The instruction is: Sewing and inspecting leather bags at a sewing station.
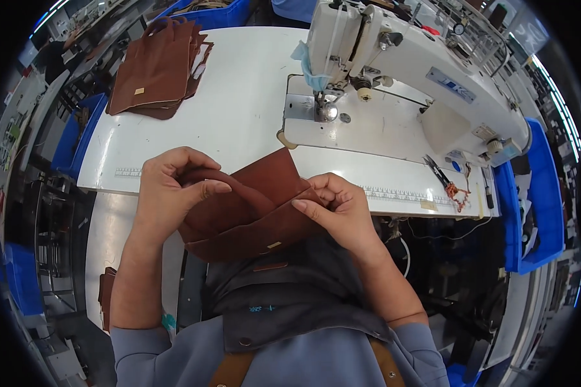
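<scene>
Both hands grip one brown leather piece [252, 209] before the sewing machine [394, 71]: left hand [168, 193] pinching its strap, right hand [339, 209] its edge. It is not yet under the needle; a stack of brown pieces [158, 71] lies on the table [239, 109].

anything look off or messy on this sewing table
Nothing is spilled or damaged. The brown stack at the far left is fanned unevenly, and a tangle of orange thread lies loose by the scissors. Both hands, left and right, grip the brown piece.

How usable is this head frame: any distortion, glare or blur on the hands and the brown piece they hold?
Head view: strong fisheye bend, table edge curves, black corners. Even bright light, mild glare on the white sewing machine. Left hand, right hand and brown leather piece are sharp; the rim is smeared.
</scene>
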Demonstrator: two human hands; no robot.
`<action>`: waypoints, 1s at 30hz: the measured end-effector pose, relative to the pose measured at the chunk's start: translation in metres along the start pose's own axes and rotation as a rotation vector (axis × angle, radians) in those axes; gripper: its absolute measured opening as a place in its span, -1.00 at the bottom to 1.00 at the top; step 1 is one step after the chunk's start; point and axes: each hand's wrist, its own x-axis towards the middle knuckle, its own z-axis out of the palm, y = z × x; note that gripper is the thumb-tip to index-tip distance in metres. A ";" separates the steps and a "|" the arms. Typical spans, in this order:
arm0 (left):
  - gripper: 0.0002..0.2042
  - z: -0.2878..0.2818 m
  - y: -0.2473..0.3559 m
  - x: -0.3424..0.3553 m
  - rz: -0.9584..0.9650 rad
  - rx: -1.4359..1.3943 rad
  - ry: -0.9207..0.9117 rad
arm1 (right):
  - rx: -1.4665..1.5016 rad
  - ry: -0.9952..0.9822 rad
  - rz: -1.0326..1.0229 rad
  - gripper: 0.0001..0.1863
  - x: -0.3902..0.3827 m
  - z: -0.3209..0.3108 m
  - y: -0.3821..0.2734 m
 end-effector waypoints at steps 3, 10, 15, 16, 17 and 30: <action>-0.76 0.001 0.008 0.005 -0.082 0.020 -0.009 | 0.033 0.041 -0.033 -0.79 0.002 0.001 0.006; -0.73 -0.003 0.015 0.018 -0.091 0.075 -0.043 | 0.101 0.098 -0.048 -0.86 0.006 0.002 0.004; -0.74 -0.005 0.026 0.027 -0.053 0.144 -0.029 | 0.137 0.131 -0.063 -0.90 0.010 0.004 0.003; -0.74 -0.008 0.025 0.027 -0.050 0.134 -0.041 | 0.136 0.141 -0.068 -0.90 0.010 0.006 0.003; -0.74 -0.011 0.025 0.025 -0.049 0.128 -0.049 | 0.150 0.114 -0.061 -0.90 0.008 0.008 0.003; -0.77 -0.141 0.013 -0.079 -0.186 0.269 -0.004 | -0.344 0.306 -0.150 -0.76 -0.010 -0.062 0.016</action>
